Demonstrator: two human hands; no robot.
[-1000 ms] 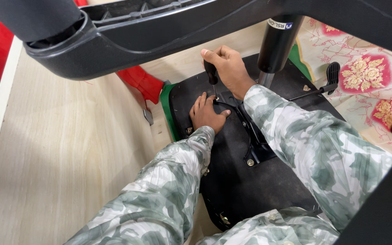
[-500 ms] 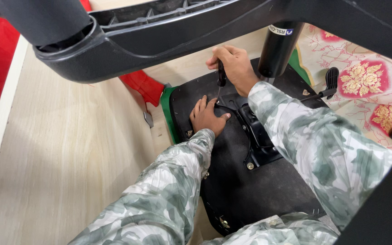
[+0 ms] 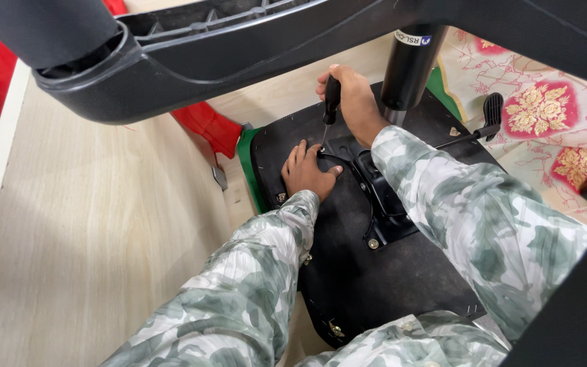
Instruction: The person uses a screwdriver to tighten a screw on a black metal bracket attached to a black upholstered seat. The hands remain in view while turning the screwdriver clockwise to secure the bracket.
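An upturned office chair lies under me, its black seat underside [image 3: 375, 285] facing up with a black metal mechanism plate [image 3: 378, 197] bolted to it. My right hand [image 3: 351, 98] is closed around a black-handled screwdriver [image 3: 331, 102] held upright, tip down at the plate's far left corner. My left hand [image 3: 307, 170] rests flat on the seat beside that corner, fingers touching the plate's edge. A black gas cylinder [image 3: 405, 68] rises from the plate just right of my right hand.
The chair's black star base [image 3: 171, 47] arches across the top of the view. A lever with a black paddle [image 3: 490, 112] sticks out to the right. A floral cloth [image 3: 545, 122] lies at the right, a red object [image 3: 205, 126] behind the seat, pale wood floor [image 3: 90, 238] to the left.
My right hand has shifted slightly and set the screwdriver more upright over the plate's corner. My left hand has stayed by the plate, fingers spread a little more.
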